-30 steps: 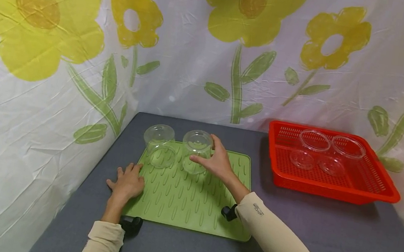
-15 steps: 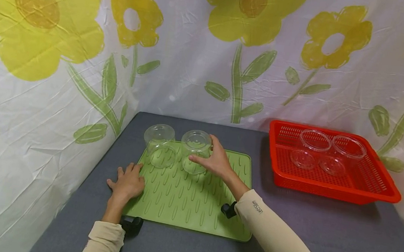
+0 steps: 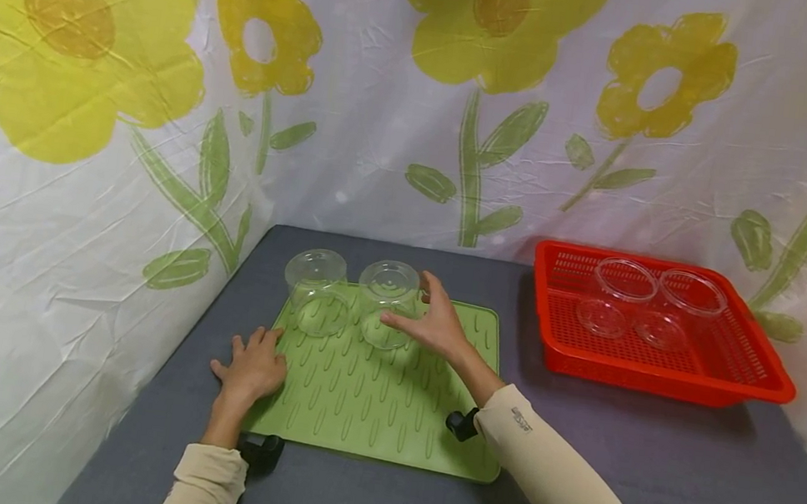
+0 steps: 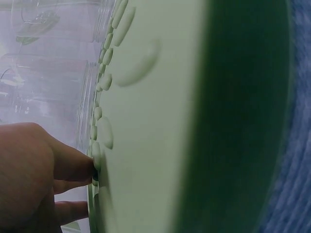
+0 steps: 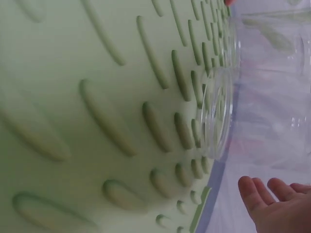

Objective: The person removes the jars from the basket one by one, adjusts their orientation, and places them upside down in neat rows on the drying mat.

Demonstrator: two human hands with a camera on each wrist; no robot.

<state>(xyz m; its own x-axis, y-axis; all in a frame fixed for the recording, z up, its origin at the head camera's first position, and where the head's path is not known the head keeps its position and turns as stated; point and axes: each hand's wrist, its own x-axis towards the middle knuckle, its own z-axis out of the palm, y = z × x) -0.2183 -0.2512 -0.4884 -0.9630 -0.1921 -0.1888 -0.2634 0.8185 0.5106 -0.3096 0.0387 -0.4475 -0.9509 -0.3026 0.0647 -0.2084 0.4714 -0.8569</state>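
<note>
Table [image 3: 664, 469] | 1 mat [image 3: 367, 424] — 2 cups [image 3: 385, 304] | 1 basket [image 3: 660, 379] — 2 cups [image 3: 617, 299] | 2 hands [image 3: 253, 368] [image 3: 435, 325], fingers spread

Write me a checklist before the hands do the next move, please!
1. Left cup rim-down on the mat: ok.
2. Right cup rim-down too, with a little gap between them: ok.
3. Right hand off the right cup: cannot tell; the right wrist view shows a gap below the fingers, but not the thumb.
4. Left hand at the mat's left edge: ok.
5. Both cups in the basket moved onto the mat: not ok.
</note>
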